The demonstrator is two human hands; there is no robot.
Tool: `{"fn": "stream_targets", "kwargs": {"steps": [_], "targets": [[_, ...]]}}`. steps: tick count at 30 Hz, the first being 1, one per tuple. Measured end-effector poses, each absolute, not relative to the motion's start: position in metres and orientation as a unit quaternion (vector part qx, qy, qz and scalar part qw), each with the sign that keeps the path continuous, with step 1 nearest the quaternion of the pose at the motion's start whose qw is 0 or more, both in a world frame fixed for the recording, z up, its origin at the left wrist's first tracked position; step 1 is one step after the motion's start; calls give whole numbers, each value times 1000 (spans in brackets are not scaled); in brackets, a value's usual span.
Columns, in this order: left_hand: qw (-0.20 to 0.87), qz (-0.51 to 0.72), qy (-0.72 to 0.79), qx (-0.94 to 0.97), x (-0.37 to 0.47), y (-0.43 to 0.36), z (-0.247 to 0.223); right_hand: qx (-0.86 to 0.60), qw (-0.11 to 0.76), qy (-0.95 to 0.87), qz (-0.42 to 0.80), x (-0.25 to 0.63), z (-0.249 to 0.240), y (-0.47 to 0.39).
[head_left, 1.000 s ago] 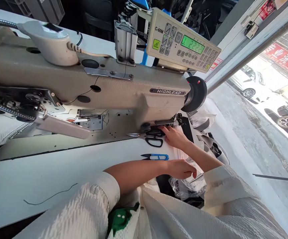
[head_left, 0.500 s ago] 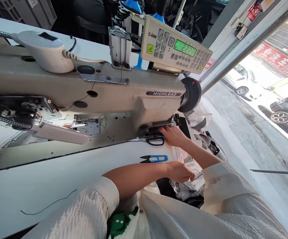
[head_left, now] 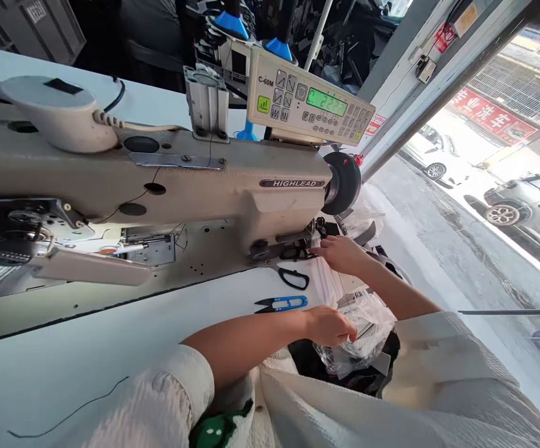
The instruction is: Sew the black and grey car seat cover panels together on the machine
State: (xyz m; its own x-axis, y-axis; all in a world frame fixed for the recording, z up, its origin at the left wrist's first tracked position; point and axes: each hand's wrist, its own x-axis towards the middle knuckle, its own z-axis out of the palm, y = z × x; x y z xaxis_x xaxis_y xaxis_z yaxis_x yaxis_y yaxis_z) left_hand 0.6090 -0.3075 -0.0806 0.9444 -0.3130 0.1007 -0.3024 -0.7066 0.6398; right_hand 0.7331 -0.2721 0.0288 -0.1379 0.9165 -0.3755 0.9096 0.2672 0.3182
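Observation:
My right hand (head_left: pixel 342 254) reaches under the right end of the sewing machine (head_left: pixel 223 199), its fingertips closed on the upper handle loop of black-handled scissors (head_left: pixel 294 279). The lower loop lies apart on the white table, and the blades are mostly hidden. My left hand (head_left: pixel 328 326) is closed, fingers curled, above a crumpled clear plastic bag (head_left: pixel 367 330); whatever is in its fingers cannot be made out. Just left of the bag are clear plastic zip bags (head_left: pixel 323 283). Blue thread snips (head_left: pixel 282 303) lie between my left forearm and the scissors.
A control panel (head_left: pixel 310 96) with a green display rises behind the machine, beside its black handwheel (head_left: pixel 344 183). One loose dark thread (head_left: pixel 71 414) lies on the white table (head_left: pixel 148 323). At the back left stands a grey crate (head_left: pixel 41 28). A glass front is to the right.
The scissors' handle loops have spread apart, with my right hand at the upper one. My left hand stays curled near the plastic bag. The whole view has shifted slightly.

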Motion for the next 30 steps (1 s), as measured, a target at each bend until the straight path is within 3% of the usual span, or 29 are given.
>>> {"fn": "stream_targets", "kwargs": {"steps": [5,10,22,30], "targets": [[323,-2,-177,930,609,-308,-79,742,159,645,-86,777,60,-266],[281,5,-171,944,610,-310,-80,787,129,588,-137,812,51,-235],[227,-36,-222,948,607,-313,-84,789,-5,573,-221,834,17,-215],[307,-62,-223,923,609,-307,-79,750,-182,575,-270,827,7,-244]]}}
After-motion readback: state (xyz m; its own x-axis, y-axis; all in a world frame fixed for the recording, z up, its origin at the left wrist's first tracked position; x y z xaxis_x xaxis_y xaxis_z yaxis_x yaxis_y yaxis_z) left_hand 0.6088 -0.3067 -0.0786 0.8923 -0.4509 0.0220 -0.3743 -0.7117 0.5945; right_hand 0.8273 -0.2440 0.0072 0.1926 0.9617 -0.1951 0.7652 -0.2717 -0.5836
